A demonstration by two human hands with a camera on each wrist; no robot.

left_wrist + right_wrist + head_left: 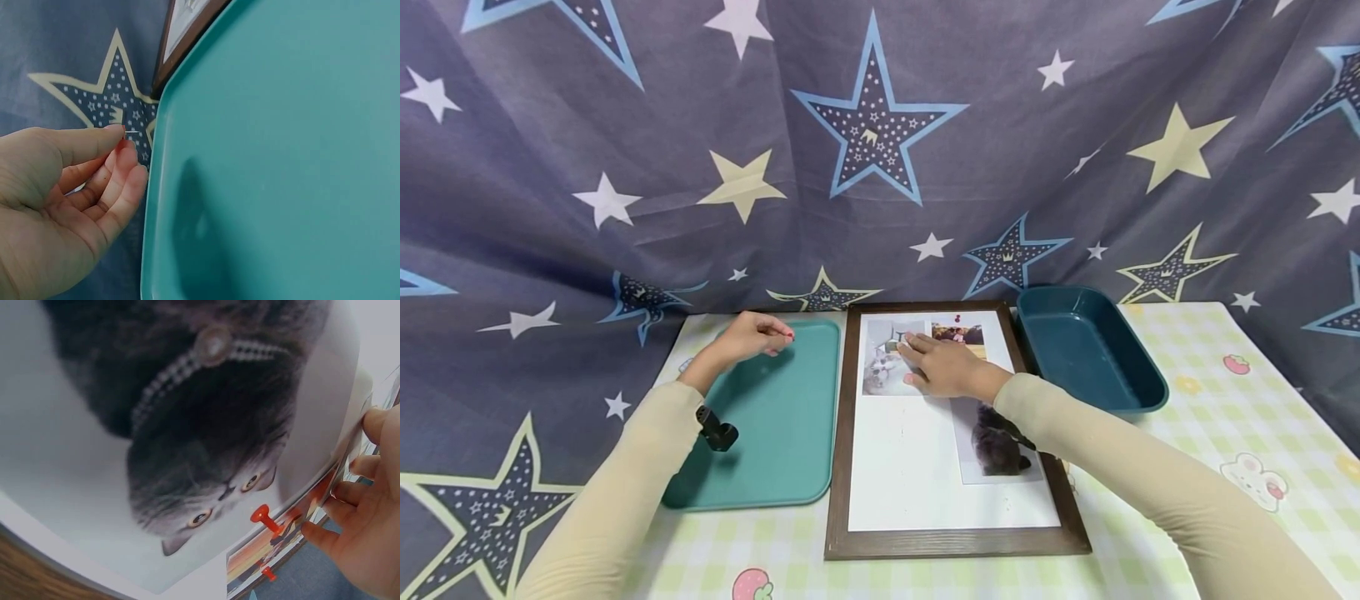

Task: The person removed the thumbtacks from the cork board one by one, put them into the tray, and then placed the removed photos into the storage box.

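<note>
My left hand (pixel 748 337) is above the far part of a green tray (pixel 775 450). Between thumb and fingertips it pinches a red push pin (pixel 124 132), whose metal point sticks out in the left wrist view. My right hand (pixel 951 367) lies with fingers spread on a white, wood-framed board (pixel 902 467). Its fingertips touch a photo of a pale animal (pixel 883 379) at the board's upper left. Beside that is a colourful photo (pixel 972 335), partly covered by the hand. A grey cat photo (pixel 206 462) lies below it, with a red push pin (pixel 260 514) near its edge.
A dark teal bin (pixel 1090 354) stands right of the board. The checked tablecloth (pixel 1195 417) shows around everything. A star-patterned curtain (pixel 880 242) hangs behind the table. A black camera (pixel 718 433) is on the left wrist.
</note>
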